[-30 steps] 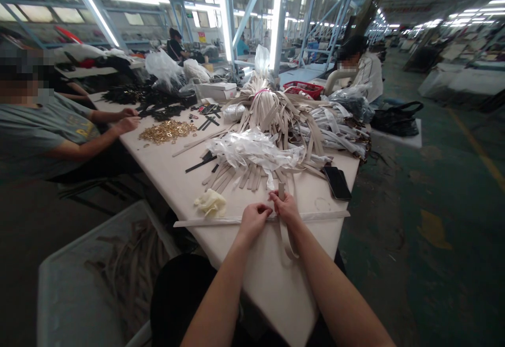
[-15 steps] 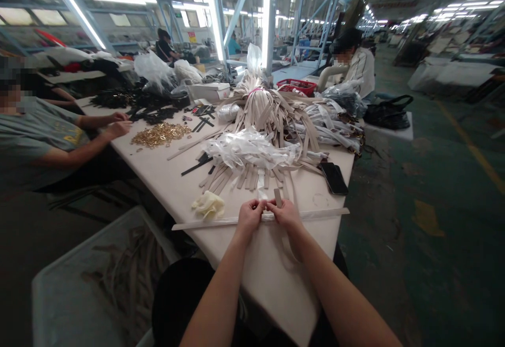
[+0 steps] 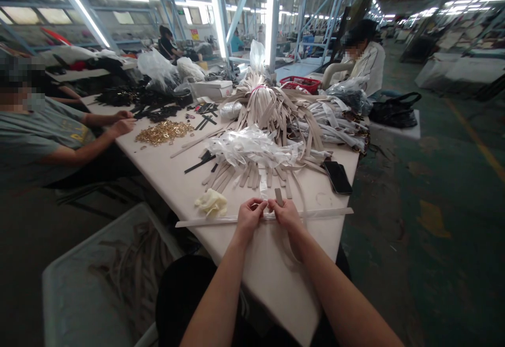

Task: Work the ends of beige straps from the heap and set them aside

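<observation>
My left hand (image 3: 251, 217) and my right hand (image 3: 285, 213) are close together near the table's front end, fingers pinched. From my right hand a taupe strap (image 3: 279, 196) sticks up, and its length loops down beside the wrist. What my left fingertips pinch is too small to make out. Under both hands a long pale strip (image 3: 325, 213) lies across the table. Just beyond the fingertips is a narrow piece of white plastic film (image 3: 263, 181). A crumpled pale yellow cloth (image 3: 211, 202) lies left of my left hand.
Straps under crumpled plastic (image 3: 252, 149) fill the table's middle. Gold buckles (image 3: 163, 132) lie left, near a seated person's hands. A black phone (image 3: 337, 177) rests at the right edge. A bin with straps (image 3: 59, 284) stands lower left; another person sits at the back right.
The whole view has shifted slightly, so the table and things on it appear a little further right. Both hands keep nearly the same pose over the strip.
</observation>
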